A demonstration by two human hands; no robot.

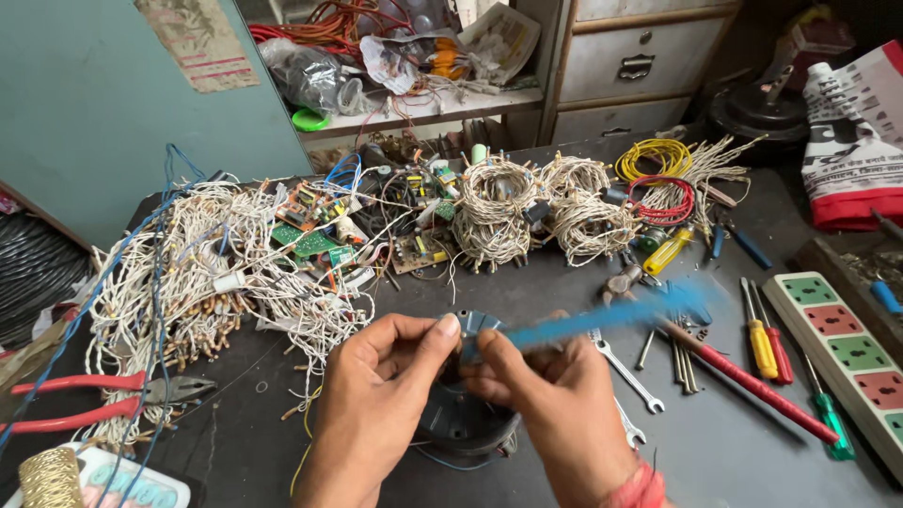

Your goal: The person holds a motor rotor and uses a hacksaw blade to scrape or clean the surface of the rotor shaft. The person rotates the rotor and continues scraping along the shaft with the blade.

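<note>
My left hand point(376, 386) and my right hand point(555, 404) meet at the near middle of a dark workbench point(734, 452). Between them sits a round dark motor-like part point(461, 423), gripped from both sides, with my left thumb on its top rim. My right hand also pinches a thin blue tool point(602, 315), blurred by motion, that sticks out up and to the right. The lower half of the round part is hidden behind my fingers.
White wire bundles point(207, 273) and circuit boards point(320, 235) crowd the left and back. Red-handled pliers point(85, 400) lie at the near left. Wrenches point(630, 376), screwdrivers point(762, 343) and a power strip point(847, 362) lie on the right. Shelves and drawers point(621, 71) stand behind.
</note>
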